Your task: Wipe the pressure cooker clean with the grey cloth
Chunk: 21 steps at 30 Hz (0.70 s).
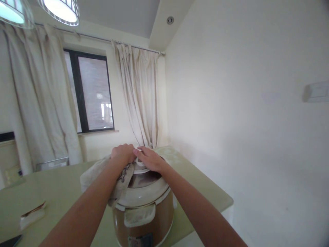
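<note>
A large rice cooker [144,219], brown-bodied with a pale rim and a side handle, stands upright on the green table with its lid [141,179] on. A light patterned cloth [125,181] drapes over the left part of the lid and hangs down beside it. My left hand [123,153] is closed on the cloth at the top of the lid; its fingertips are hidden. Touching it at the thumb, my right hand [150,158] is bent around the lid knob [140,161], with its far fingers partly hidden.
The green table [205,193] ends at a rounded corner on the right, close to the white wall. On its left side lie a small white packet [33,216] and a dark flat object [11,241]. Curtains [140,92] and a window stand behind; lamps hang upper left.
</note>
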Motion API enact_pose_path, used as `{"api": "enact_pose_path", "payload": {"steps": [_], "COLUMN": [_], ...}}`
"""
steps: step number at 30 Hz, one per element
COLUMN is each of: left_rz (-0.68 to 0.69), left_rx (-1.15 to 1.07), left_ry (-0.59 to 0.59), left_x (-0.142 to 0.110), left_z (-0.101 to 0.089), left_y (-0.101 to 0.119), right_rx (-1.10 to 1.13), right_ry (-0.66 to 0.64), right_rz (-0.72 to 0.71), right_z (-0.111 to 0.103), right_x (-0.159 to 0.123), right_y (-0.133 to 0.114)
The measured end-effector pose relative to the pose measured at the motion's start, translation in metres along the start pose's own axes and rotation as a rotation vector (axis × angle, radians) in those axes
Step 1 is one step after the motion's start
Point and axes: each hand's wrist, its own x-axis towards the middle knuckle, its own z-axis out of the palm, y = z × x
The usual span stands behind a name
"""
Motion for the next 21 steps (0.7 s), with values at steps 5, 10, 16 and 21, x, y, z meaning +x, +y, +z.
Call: {"api": "enact_pose_path", "payload": {"steps": [5,10,16,21], "left_rz": [0.053,0.177,0.431,0.545], "left_rx": [-0.052,-0.186,-0.231,-0.171], "left_ry": [0.037,0.283,0.444,0.429], "left_x": [-0.021,-0.055,-0.099,-0.127], "left_z": [0.006,0.02,0.027,0.022], "left_y": [-0.021,-0.045,-0.045,0.01], "right_rx": [-0.017,0.003,0.052,0.072], "right_ry": [0.015,0.012,0.012,-0.013], "right_rz": [0.049,0.064,0.04,-0.062], "right_z": [0.002,0.002,0.006,0.008], "right_x": [0.001,0.002,0.005,0.012], "right_y": [-0.002,-0.004,-0.005,0.001]}}
